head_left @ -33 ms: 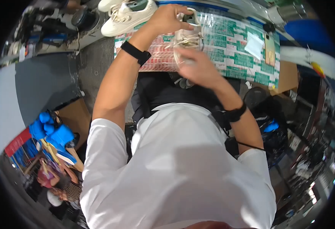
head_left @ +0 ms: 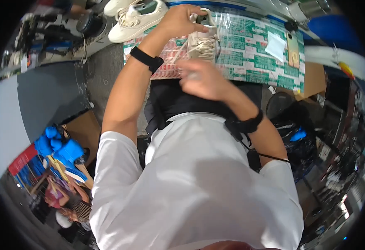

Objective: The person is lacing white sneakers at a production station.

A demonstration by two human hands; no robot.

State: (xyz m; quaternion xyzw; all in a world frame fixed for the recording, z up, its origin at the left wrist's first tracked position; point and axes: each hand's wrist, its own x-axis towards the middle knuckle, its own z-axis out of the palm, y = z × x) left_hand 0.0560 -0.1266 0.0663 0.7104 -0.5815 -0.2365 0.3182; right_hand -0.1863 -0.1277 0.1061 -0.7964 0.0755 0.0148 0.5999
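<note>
A cream lace-up sneaker rests on the bench top with its toe toward me. My left hand is closed on its ankle opening, fingers at the far side and thumb across the tongue area. Closer to my body is my right hand, smeared by motion, its fingers bent together. A pale shoelace stretches from the sneaker's eyelets to those fingertips, and they appear to pinch it. Beyond my left forearm stands another cream sneaker, with part of a further light shoe behind it.
A green, white and red printed sheet under clear plastic covers the bench. On its right lie a white packet and a gold phone-like slab. Cardboard stands at the bench's right end. Other people are at lower left.
My right hand has moved left and slightly toward me, away from the sneaker, and the lace now stretches out to the left. My left hand stays on the shoe.
</note>
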